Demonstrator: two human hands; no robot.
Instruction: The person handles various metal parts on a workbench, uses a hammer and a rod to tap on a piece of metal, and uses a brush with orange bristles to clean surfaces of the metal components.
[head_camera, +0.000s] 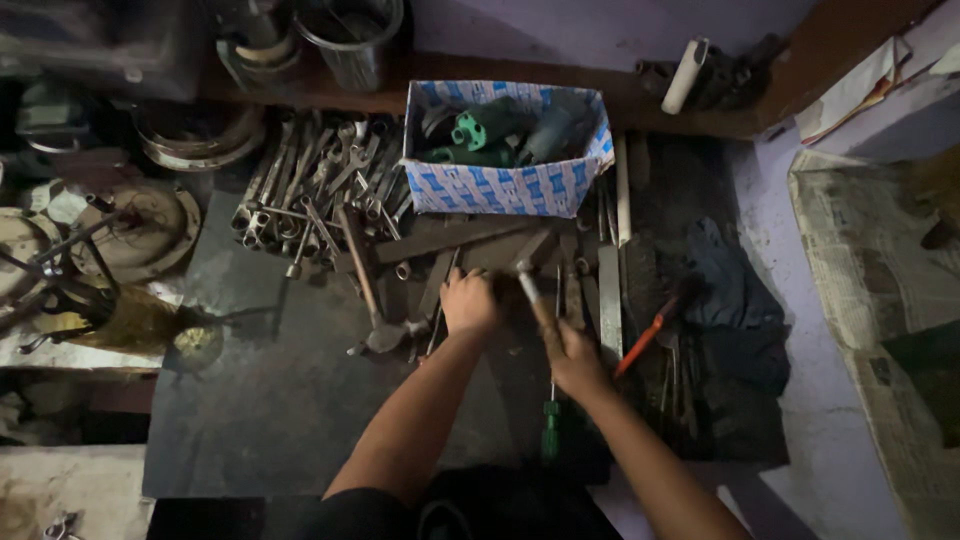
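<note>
My left hand (468, 303) rests knuckles-up on a pile of metal tools, fingers curled among them; whether it grips one cannot be told. My right hand (572, 355) is closed around the handle of a small hammer (528, 268), its metal head pointing up toward the box. A green-handled screwdriver (550, 425) lies just under my right wrist. An orange-handled tool (640, 345) lies to the right of that hand. Several spanners and sockets (310, 195) are spread at the upper left of the dark mat (260, 400).
A blue-and-white patterned cardboard box (505, 185) holds green fittings. Behind it stand a metal bucket (350, 40) and a white roll (685, 75). Round metal parts (150, 235) lie at left, a dark cloth (735, 300) and newspaper (870, 250) at right.
</note>
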